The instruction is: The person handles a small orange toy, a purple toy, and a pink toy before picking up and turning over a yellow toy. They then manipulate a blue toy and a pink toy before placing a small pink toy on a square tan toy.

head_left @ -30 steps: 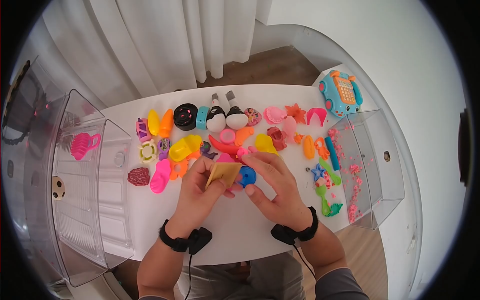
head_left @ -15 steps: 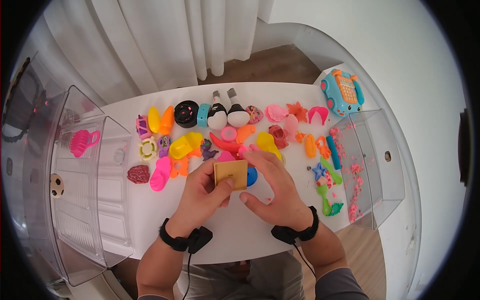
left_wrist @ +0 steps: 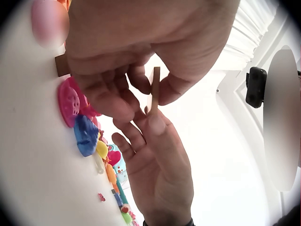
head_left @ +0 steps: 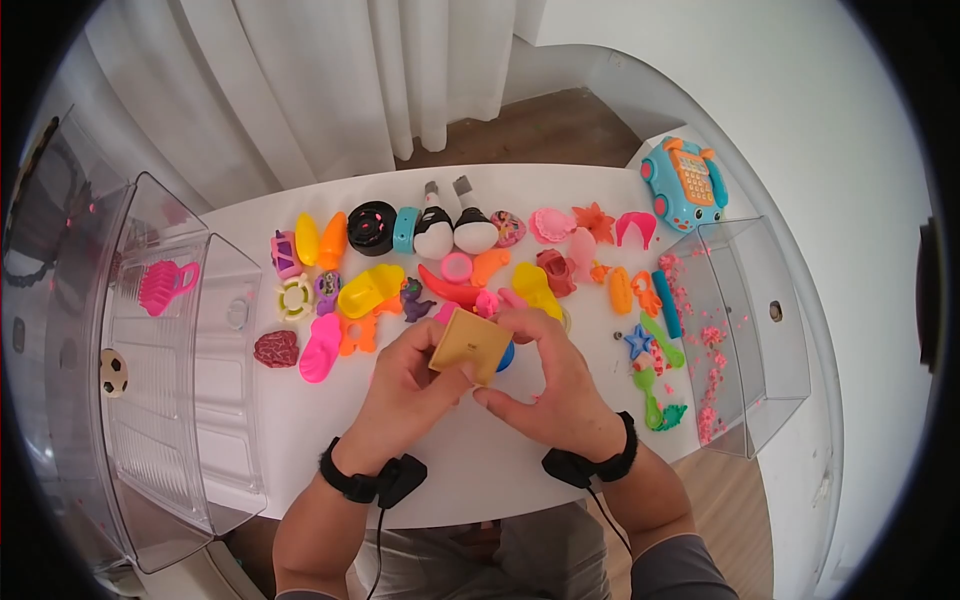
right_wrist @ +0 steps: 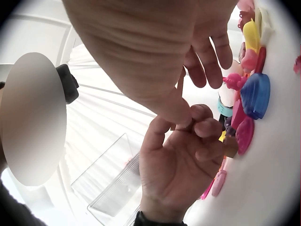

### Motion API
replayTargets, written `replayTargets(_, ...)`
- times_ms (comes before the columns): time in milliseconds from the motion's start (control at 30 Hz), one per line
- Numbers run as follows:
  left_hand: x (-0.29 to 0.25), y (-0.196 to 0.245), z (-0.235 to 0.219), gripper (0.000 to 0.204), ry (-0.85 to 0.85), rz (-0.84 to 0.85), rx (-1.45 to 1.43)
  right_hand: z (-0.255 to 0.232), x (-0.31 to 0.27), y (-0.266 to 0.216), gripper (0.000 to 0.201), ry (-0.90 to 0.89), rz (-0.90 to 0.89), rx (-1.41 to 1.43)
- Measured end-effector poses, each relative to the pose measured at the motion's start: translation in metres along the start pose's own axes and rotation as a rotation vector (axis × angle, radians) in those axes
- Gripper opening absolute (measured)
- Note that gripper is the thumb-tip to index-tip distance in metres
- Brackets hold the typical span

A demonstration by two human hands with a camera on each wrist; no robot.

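Note:
My left hand (head_left: 408, 380) pinches a thin, square wooden tile (head_left: 472, 343) between thumb and fingers. The tile is tan with a small dark mark at its middle. Edge-on, it shows as a narrow strip (left_wrist: 156, 89) in the left wrist view. Beside it is my right hand (head_left: 560, 385), fingers fairly straight, thumb tip right at the tile's lower corner. A blue toy (head_left: 507, 355) lies partly hidden behind the tile. Beneath my left hand, a small brown block (right_wrist: 230, 147) appears near a pink toy (right_wrist: 244, 135) in the right wrist view.
Colourful toys spread across the white table (head_left: 450, 470), including a yellow scoop (head_left: 372, 291), pink shoe (head_left: 321, 348) and black wheel (head_left: 372, 228). Clear bins stand left (head_left: 150, 420) and right (head_left: 745, 340); pink bits lie near the right one. A toy phone (head_left: 686, 185) sits at back right.
The tile has gone from tilted to facing up, then turned in my left hand so one corner points down. My right thumb and index finger have come closer to its edges.

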State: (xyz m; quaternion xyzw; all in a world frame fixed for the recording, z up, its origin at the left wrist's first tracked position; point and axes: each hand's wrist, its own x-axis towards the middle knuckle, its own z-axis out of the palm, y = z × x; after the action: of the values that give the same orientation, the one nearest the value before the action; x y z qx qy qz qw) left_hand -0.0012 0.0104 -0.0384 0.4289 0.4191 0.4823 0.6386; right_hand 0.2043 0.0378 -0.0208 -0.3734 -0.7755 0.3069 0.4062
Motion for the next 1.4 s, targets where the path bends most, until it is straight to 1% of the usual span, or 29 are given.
replayTargets(33,0.001,-0.001,0.0,0.015,0.044,0.031,0.021,-0.001,0.001,0.0,0.062,0.0,-0.001,0.0)
replayTargets(67,0.001,0.001,0.001,0.015,0.044,0.032,0.021,-0.003,0.003,0.001,0.061,-0.055,-0.046,0.025)
replayTargets(100,0.0,0.008,0.004,0.016,0.08,0.044,-0.021,-0.005,0.004,0.001,0.059,-0.11,-0.091,0.051)
replayTargets(133,0.0,0.013,0.006,0.017,0.116,0.055,-0.062,-0.005,0.002,0.003,0.059,-0.11,-0.092,0.051)
replayTargets(167,0.0,0.016,0.006,0.017,0.116,0.056,-0.063,-0.005,-0.001,0.006,0.056,-0.125,-0.06,0.026)
replayTargets(233,-0.001,0.02,0.004,0.016,0.084,-0.024,-0.089,-0.005,-0.003,0.007,0.054,-0.141,-0.027,0.001)
replayTargets(300,-0.002,0.017,0.002,0.017,0.062,-0.057,-0.076,-0.005,-0.002,0.006,0.055,-0.045,0.041,0.077)
replayTargets(333,-0.002,0.016,0.001,0.018,0.038,-0.089,-0.061,-0.006,-0.001,0.005,0.055,-0.045,0.041,0.077)
replayTargets(367,-0.003,0.016,0.002,0.018,0.037,-0.088,-0.061,-0.007,0.001,0.003,0.058,-0.052,0.032,0.096)
replayTargets(433,-0.004,0.017,0.005,0.02,0.081,-0.113,0.044,-0.008,0.004,-0.001,0.062,-0.059,0.023,0.115)
replayTargets(467,-0.004,0.018,0.005,0.02,0.081,-0.113,0.044,-0.009,0.006,-0.004,0.065,-0.088,-0.028,0.068)
replayTargets(500,-0.004,0.019,0.004,0.019,0.049,-0.134,0.076,-0.01,0.007,-0.006,0.068,-0.118,-0.079,0.022)
replayTargets(533,-0.004,0.02,0.003,0.019,0.017,-0.156,0.108,-0.009,0.006,-0.006,0.068,-0.119,-0.079,0.022)
replayTargets(600,-0.004,0.02,0.004,0.018,0.022,-0.157,0.131,-0.008,0.005,-0.007,0.069,-0.194,-0.031,0.024)
replayTargets(700,-0.004,0.018,0.004,0.016,0.021,-0.163,0.141,-0.008,0.003,0.0,0.07,-0.204,-0.05,0.011)
replayTargets(867,-0.004,0.019,0.005,0.015,0.025,-0.144,0.142,-0.008,0.004,-0.005,0.071,-0.211,-0.039,0.024)
replayTargets(967,-0.003,0.017,0.002,0.017,0.029,-0.154,0.153,-0.008,0.003,-0.003,0.071,-0.208,-0.042,-0.012)
replayTargets(1033,-0.002,0.014,-0.001,0.025,-0.028,-0.212,0.204,-0.009,0.003,-0.002,0.07,-0.207,-0.051,-0.036)
replayTargets(1200,-0.001,0.016,0.0,0.024,0.004,-0.214,0.215,-0.012,0.006,-0.001,0.068,-0.193,-0.078,-0.103)
replayTargets(1267,0.0,0.012,-0.002,0.025,0.013,-0.229,0.221,-0.016,0.005,0.001,0.067,-0.191,-0.047,-0.123)
replayTargets(1333,0.0,0.009,-0.003,0.028,0.228,-0.018,0.112,-0.018,0.004,0.001,0.067,-0.192,-0.019,-0.142)
replayTargets(1367,0.0,0.009,-0.002,0.028,0.232,-0.018,0.113,-0.018,0.004,0.0,0.065,-0.214,-0.029,-0.172)
replayTargets(1400,0.002,0.009,0.0,0.027,0.351,0.059,0.021,-0.018,0.004,-0.002,0.062,-0.235,-0.038,-0.202)
